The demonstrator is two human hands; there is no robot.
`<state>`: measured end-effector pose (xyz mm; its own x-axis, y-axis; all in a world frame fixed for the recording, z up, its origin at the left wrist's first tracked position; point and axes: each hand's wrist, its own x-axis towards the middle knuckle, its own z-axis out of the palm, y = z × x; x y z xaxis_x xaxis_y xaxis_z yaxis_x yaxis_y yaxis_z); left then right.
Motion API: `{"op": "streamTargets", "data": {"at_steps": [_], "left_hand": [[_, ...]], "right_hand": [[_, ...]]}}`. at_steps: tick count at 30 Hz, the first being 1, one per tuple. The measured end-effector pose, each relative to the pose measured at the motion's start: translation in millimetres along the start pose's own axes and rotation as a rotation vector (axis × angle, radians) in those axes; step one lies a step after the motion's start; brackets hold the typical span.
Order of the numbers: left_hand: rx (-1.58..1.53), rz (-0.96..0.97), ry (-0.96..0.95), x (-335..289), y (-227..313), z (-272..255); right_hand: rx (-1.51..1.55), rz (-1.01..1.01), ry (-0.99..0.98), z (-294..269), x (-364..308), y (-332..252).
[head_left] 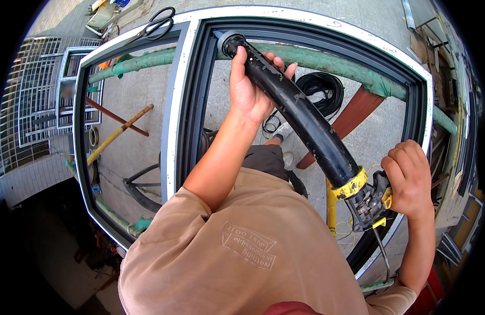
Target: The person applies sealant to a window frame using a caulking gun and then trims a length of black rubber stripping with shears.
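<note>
A long black caulking gun [305, 121] with a yellow collar lies slantwise across the view in both my hands. Its front cap and pale nozzle tip are at the inner top-left corner of the right opening in a window frame [180, 100]. I cannot tell whether the tip touches the frame. My left hand [253, 89] cradles the barrel near the front, thumb on one side and fingers curled round the other. At the rear, my right hand [410, 178] is closed round the handle and trigger, partly hiding them. A thin metal rod [382, 254] sticks out behind.
Black-handled scissors [161, 23] lie on the frame's top-left bar. Green pipes [321, 58] run beneath the frame, with a red-brown leg [355, 113] below. A coil of black cable [326, 89] sits on the floor. Metal grilles [29, 100] stand at the left.
</note>
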<state>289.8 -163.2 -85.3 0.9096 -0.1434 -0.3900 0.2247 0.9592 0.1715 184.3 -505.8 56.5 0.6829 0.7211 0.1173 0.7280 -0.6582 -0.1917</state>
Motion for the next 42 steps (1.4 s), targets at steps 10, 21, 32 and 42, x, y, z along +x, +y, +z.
{"op": "streamTargets", "data": {"at_steps": [10, 21, 32, 42], "left_hand": [[-0.066, -0.030, -0.035, 3.2, -1.8, -13.5], [-0.035, -0.038, -0.112, 2.8, -0.3, -19.1], [-0.037, -0.075, -0.193, 6.1, 0.1, -45.8], [-0.006, -0.077, -0.240, 5.6, -0.7, -50.1]], "right_hand": [[-0.148, -0.042, -0.001, 16.9, -12.4, -0.2], [-0.161, -0.046, 0.012, 29.0, -18.7, -4.7], [-0.239, -0.034, -0.044, 59.4, -32.9, -19.7], [-0.233, -0.023, -0.068, 59.5, -35.1, -24.2]]}}
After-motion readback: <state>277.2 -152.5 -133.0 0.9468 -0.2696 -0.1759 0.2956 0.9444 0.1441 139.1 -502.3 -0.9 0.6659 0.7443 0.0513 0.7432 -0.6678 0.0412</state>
